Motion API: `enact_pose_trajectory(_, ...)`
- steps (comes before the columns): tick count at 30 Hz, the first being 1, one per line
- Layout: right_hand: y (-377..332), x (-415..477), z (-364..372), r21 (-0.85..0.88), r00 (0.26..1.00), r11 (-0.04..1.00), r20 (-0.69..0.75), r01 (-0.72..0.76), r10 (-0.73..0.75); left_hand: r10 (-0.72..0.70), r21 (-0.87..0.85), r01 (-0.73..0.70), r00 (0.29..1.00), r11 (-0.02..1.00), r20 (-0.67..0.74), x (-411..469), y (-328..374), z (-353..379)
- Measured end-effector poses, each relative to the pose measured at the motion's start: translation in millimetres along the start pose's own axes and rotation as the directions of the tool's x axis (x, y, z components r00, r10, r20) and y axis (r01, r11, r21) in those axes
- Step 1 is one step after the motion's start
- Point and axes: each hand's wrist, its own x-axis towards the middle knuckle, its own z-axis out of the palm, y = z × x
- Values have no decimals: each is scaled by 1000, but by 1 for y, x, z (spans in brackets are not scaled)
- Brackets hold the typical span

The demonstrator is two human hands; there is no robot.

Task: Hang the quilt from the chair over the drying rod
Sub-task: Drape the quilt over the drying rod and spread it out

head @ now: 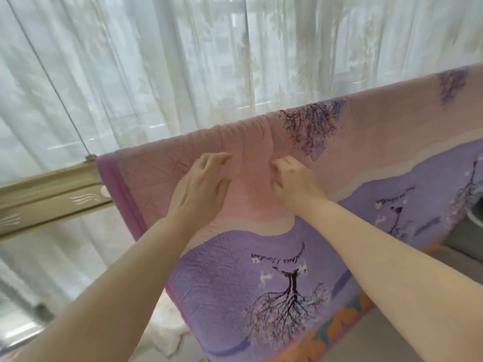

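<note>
Hanging stitched pink-lilac quilt [222,270] on beige rod [52,189], left hand [201,189] flat, right hand [295,184] pinching gathered folds

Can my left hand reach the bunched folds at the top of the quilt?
Probably yes: the left hand lies open on the quilt just below the bunched folds, with only bare fabric between them.

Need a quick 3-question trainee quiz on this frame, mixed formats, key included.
1. True or false: the quilt already hangs over the rod.
2. The left hand lies on the quilt: A flat, B as a fist, C gripping the hem?
3. Fill in: the right hand pinches the quilt's ___ part.
Key: 1 true; 2 A; 3 pink.
</note>
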Motion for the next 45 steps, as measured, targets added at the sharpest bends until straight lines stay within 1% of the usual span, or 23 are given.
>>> enact_pose_trajectory(1,-21,-7,7,4,1000,1000,3,2,-2,-31,-25,31,999,999,-27,-19,-14,-9)
enact_pose_trajectory(4,-73,-21,18,22,999,999,5,33,-33,-130,-15,130,989,991,-71,-67,-52,-29)
enact_pose_trajectory(6,-101,-28,22,56,997,996,34,69,-71,-281,-26,280,958,960,-54,-94,-74,-41)
enact_pose_trajectory(8,-124,-30,24,67,992,993,73,93,-98,-451,-41,450,892,892,-18,-115,-93,-48)
enact_pose_trajectory(11,-155,-31,27,83,989,990,90,112,-119,-646,-20,646,763,763,7,-138,-120,-54)
enact_pose_trajectory(12,-162,-30,29,86,988,989,91,118,-126,-691,-1,692,722,722,36,-142,-128,-52)
enact_pose_trajectory(14,-173,-30,34,96,984,987,110,130,-140,-737,-2,746,659,666,148,-147,-138,-46)
enact_pose_trajectory(15,-179,-29,36,107,980,984,128,141,-154,-746,-65,770,632,634,209,-148,-142,-44)
enact_pose_trajectory(16,-185,-29,38,119,977,983,139,143,-159,-746,-163,790,612,591,264,-149,-146,-43)
enact_pose_trajectory(18,-197,-31,40,137,980,982,136,127,-146,-740,-326,803,591,499,321,-146,-149,-41)
enact_pose_trajectory(20,-211,-37,43,145,985,985,133,91,-110,-718,-397,802,585,446,377,-141,-154,-37)
enact_pose_trajectory(22,-224,-44,48,67,987,995,136,76,-85,-669,-434,799,593,417,448,-138,-155,-34)
enact_pose_trajectory(24,-235,-51,52,-23,992,998,115,61,-58,-609,-460,776,627,432,486,-135,-155,-31)
enact_pose_trajectory(26,-242,-55,57,-52,997,998,72,28,-25,-543,-506,744,666,436,511,-131,-156,-30)
enact_pose_trajectory(29,-245,-61,66,-114,999,993,-13,-37,36,-438,-569,726,687,386,580,-131,-158,-26)
enact_pose_trajectory(31,-242,-67,72,-124,996,989,-31,-87,84,-399,-572,714,701,405,591,-135,-164,-20)
enact_pose_trajectory(34,-239,-75,73,-106,991,986,-24,-130,129,-424,-546,706,708,451,565,-141,-170,-13)
enact_pose_trajectory(36,-237,-81,70,-92,988,984,-15,-154,153,-454,-546,709,705,446,545,-146,-172,-10)
enact_pose_trajectory(38,-236,-86,69,-70,982,980,6,-188,188,-458,-582,696,717,421,526,-146,-172,-12)
enact_pose_trajectory(41,-231,-100,77,-23,957,963,109,-268,269,-466,-669,646,751,368,469,-139,-169,-21)
enact_pose_trajectory(43,-228,-114,89,-29,937,951,162,-309,309,-495,-731,614,754,299,431,-131,-165,-30)
enact_pose_trajectory(45,-227,-127,100,-46,925,941,170,-337,339,-507,-774,586,756,242,414,-127,-165,-38)
